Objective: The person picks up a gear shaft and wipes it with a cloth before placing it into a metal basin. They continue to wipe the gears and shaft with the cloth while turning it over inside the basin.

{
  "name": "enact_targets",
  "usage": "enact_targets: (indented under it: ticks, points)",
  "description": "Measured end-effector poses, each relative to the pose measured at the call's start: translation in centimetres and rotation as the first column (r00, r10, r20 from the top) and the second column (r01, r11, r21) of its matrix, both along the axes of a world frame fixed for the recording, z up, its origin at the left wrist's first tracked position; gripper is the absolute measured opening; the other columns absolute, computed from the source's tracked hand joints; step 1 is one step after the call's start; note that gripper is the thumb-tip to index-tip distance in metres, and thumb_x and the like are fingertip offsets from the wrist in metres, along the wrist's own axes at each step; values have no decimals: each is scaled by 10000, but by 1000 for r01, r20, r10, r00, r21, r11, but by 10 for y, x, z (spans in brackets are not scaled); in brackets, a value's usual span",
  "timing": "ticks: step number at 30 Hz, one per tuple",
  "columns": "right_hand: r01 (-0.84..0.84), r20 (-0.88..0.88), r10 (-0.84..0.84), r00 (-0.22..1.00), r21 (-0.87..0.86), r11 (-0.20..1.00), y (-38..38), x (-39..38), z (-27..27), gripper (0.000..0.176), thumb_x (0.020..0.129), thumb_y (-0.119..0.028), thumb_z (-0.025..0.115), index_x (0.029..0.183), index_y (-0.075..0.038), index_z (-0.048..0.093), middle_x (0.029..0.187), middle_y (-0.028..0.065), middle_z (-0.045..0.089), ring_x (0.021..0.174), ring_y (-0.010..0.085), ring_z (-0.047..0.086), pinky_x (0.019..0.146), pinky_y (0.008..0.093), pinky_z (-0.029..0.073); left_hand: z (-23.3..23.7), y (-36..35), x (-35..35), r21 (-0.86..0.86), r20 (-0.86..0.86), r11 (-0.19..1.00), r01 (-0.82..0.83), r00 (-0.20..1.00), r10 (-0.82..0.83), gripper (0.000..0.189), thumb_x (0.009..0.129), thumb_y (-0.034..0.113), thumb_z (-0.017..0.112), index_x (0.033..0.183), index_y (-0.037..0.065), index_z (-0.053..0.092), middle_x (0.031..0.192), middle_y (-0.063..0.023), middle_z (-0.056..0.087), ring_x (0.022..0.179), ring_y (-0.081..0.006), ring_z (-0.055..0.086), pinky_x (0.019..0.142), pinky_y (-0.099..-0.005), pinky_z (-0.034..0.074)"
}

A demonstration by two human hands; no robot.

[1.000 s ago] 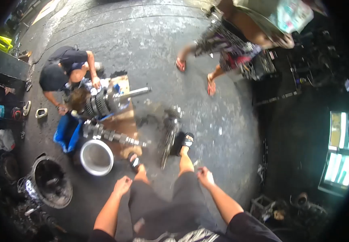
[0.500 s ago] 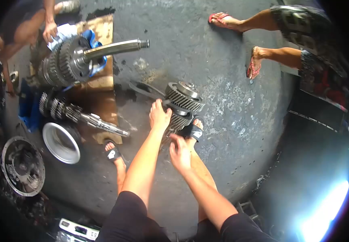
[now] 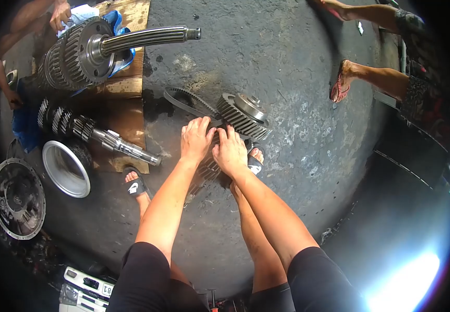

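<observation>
Head view, left hand: The wearer's left hand (image 3: 197,139) reaches down to a geared metal part (image 3: 243,117) on the dark floor (image 3: 298,156), fingers bent over its near side; I cannot tell whether they grip it.
Head view, right hand: The right hand (image 3: 230,152) is just beside the left, fingers likewise curled over the part; their tips are hidden, so its grip cannot be told either.
Geared part: It lies between the wearer's feet, its large slant-toothed gear tilted beyond the right hand.
Toothed ring: A thin toothed ring (image 3: 181,106) lies just beyond the left hand.
Cardboard: On the left, a sheet of cardboard (image 3: 137,15) bears a large gear assembly (image 3: 79,54) with a shaft pointing right; a second geared shaft (image 3: 105,138) lies nearer the wearer.
Lower left: A silver rim (image 3: 50,166) is near a round metal housing (image 3: 19,197).
Other people: At upper left, another person's hand (image 3: 60,15) touches a pale cloth (image 3: 82,14); at right, someone stands in red flip-flops (image 3: 341,93).
</observation>
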State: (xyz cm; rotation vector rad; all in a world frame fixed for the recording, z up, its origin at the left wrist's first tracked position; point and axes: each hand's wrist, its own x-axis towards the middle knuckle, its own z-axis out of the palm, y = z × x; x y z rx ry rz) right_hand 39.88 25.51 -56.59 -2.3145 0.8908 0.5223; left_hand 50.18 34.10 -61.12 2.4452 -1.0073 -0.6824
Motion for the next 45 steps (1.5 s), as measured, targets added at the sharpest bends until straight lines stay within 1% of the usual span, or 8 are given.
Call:
enact_targets:
  ticks: [6, 10, 14, 22, 32, 39, 42, 45]
  points:
    - [102, 33, -101, 994, -51, 993, 2, 5, -9, 532, 857, -169, 614, 1355, -37, 479, 1303, 167, 529, 1163, 310, 561, 955, 440, 477, -20, 6, 0, -77, 91, 997, -31, 995, 38, 239, 949, 228, 612, 1126, 71, 581, 987, -122, 678, 933, -332, 654, 799, -439, 497]
    - [-6, -91, -10, 996, -167, 986, 10, 7, -14, 506, 890, -242, 630, 1328, -26, 497, 1270, 163, 543, 1179, 313, 546, 955, 427, 465, -30, 16, 9, -109, 74, 986, -128, 988, 136, 233, 991, 265, 554, 1132, 80, 577, 959, -131, 691, 900, -339, 658, 769, -447, 495]
    - [63, -90, -81, 993, -192, 979, 10, 15, -12, 361, 900, -292, 638, 1168, -58, 577, 1215, 133, 551, 1150, 304, 534, 943, 448, 434, -39, 25, 28, -97, 185, 993, 62, 982, -43, 231, 988, 254, 566, 1151, 94, 592, 970, -71, 679, 879, -274, 653, 758, -413, 478]
    - [-59, -193, 13, 981, -237, 970, -3, -18, 28, 315, 877, -344, 670, 1075, -101, 634, 1076, 77, 589, 1087, 269, 550, 893, 430, 434, -39, 25, 26, 11, 286, 998, 63, 956, -63, 267, 980, 311, 567, 1151, 110, 605, 957, -38, 639, 877, -222, 627, 765, -403, 463]
    - [-209, -227, 175, 958, -135, 969, -53, -185, 18, 368, 807, -140, 709, 1161, -172, 616, 1305, -68, 622, 1064, 221, 589, 912, 387, 452, -32, 13, 50, 120, 298, 944, 308, 896, -330, 248, 943, 269, 593, 1143, 125, 569, 1010, -31, 615, 985, -203, 599, 819, -410, 448]
    - [-162, -231, 122, 965, -158, 974, -33, -106, 26, 543, 814, -146, 654, 1347, -146, 548, 1405, 94, 546, 1219, 299, 540, 1020, 415, 426, -29, 1, 68, 75, 88, 974, 212, 972, -219, 278, 878, 220, 651, 1131, 115, 604, 1061, -78, 643, 1036, -273, 620, 875, -431, 519]
    - [-81, 77, 90, 993, -123, 989, -22, -36, 39, 637, 808, -226, 661, 1401, -68, 491, 1398, 122, 540, 1288, 313, 490, 1083, 457, 374, -26, 6, 79, 101, -83, 958, 268, 962, -260, 313, 881, 232, 650, 1165, 113, 596, 1056, -97, 652, 1039, -284, 628, 890, -433, 523]
    - [-152, 71, 169, 983, -207, 967, 2, 19, 25, 710, 831, -280, 653, 1454, -31, 423, 1418, 147, 519, 1325, 326, 462, 1118, 462, 340, -25, 9, 75, 74, -82, 974, 214, 975, -208, 324, 893, 240, 641, 1187, 114, 592, 1060, -102, 656, 1062, -292, 631, 895, -426, 527]
